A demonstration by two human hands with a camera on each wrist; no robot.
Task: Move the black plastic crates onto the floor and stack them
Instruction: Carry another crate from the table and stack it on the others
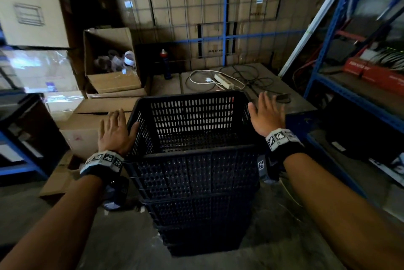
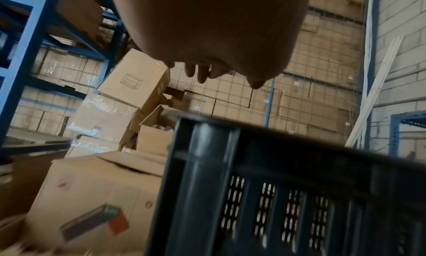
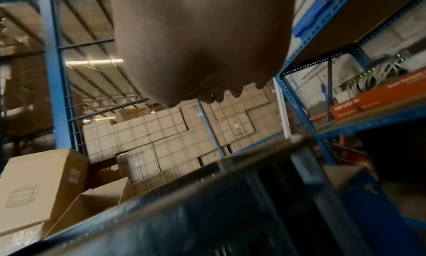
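fingers straight and spread wide, a person's left hand [image 1: 114, 132] and right hand [image 1: 267, 114] flank the top crate [image 1: 192, 123] of a stack of black plastic crates [image 1: 196, 193] standing on the concrete floor [image 1: 273, 237] of a storeroom. the left hand sits against the crate's left rim, its thumb lying along the edge; the right hand hovers just beside the right rim, and whether it touches the plastic cannot be told from here. neither hand holds anything. seen from the left wrist, the fingertips [image 2: 200, 74] hang above the crate's slotted wall [image 2: 276, 196]; from the right wrist, the fingertips [image 3: 235, 93] show above a blurred rim [image 3: 207, 170]. the top crate sits nested in those beneath it, its perforated walls upright. behind the stack lies a white power strip [image 1: 223, 80] with tangled cables on a low dusty surface, and a dark spray can [image 1: 167, 64] stands farther back to the left of it. left of the stack are cardboard boxes [image 1: 98, 121], one open box [image 1: 111, 62] tilted with odds and ends inside. right of the stack rises blue shelving [image 1: 317, 68] carrying an orange carton [image 1: 371, 73]. a wire mesh panel [image 1: 196, 7] fronts the wall of stacked cartons beyond.
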